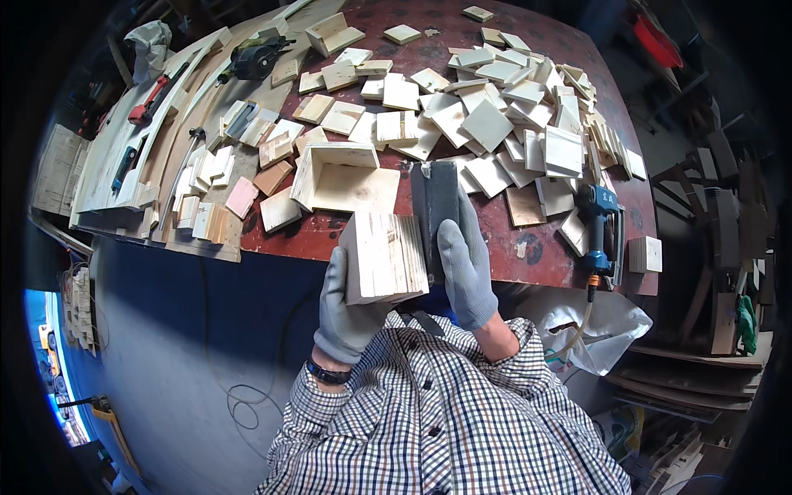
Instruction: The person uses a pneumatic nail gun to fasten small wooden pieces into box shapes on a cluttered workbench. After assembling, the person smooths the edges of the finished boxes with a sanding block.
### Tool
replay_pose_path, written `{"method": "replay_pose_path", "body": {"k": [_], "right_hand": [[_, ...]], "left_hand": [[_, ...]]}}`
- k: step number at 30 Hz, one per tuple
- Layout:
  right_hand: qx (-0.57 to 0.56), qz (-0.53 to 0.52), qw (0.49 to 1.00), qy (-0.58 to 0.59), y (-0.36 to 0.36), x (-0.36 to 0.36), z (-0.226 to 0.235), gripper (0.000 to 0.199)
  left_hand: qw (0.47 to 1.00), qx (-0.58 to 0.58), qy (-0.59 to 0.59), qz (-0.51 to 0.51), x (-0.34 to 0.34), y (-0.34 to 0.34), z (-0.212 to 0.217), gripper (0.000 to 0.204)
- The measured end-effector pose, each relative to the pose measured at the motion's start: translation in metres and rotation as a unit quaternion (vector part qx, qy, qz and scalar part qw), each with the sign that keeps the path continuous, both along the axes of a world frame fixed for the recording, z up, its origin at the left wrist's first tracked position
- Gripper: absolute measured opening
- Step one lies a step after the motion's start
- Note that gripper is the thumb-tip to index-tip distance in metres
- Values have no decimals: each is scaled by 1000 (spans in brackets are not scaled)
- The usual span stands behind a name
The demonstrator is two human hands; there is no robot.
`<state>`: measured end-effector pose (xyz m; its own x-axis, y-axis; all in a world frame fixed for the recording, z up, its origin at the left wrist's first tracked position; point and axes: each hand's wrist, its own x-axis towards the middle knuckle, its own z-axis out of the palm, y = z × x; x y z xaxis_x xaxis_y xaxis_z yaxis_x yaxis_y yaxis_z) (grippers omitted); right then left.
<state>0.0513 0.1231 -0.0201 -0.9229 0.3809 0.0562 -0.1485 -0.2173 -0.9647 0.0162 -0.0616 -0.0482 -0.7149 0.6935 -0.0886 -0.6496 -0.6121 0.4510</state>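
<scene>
My left hand [346,309] in a grey glove cups a block-shaped stack of wooden squares [388,260] from the left and below. Striped board edges face upward on the stack. Against its right side stands a dark grey, rough-looking sanding block [436,198], upright and long. The palm and fingers of my gloved right hand [466,276] close along the right side of that block. Just beyond both hands, on the red table [503,252], rests a three-sided wooden corner piece [355,186]. Contact between the stack and the block is partly hidden.
Many loose wooden squares [487,124] lie heaped across the table's far right. A blue air stapler [601,227] with a hose stands at the right edge, beside a small wood block [645,254]. At left are a circular saw [257,59], a hammer [196,134] and a red tool [148,103].
</scene>
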Motion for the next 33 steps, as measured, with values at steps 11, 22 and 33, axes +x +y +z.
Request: {"method": "replay_pose_path", "body": {"k": [11, 22, 33], "right_hand": [[353, 273, 887, 120, 9, 36, 45, 74], [399, 173, 900, 28, 17, -19, 52, 66], [395, 20, 908, 140, 3, 2, 55, 72]], "left_hand": [[957, -198, 81, 195, -23, -24, 29, 73], [981, -121, -67, 140, -14, -12, 52, 68], [945, -262, 68, 185, -10, -4, 57, 75]]}}
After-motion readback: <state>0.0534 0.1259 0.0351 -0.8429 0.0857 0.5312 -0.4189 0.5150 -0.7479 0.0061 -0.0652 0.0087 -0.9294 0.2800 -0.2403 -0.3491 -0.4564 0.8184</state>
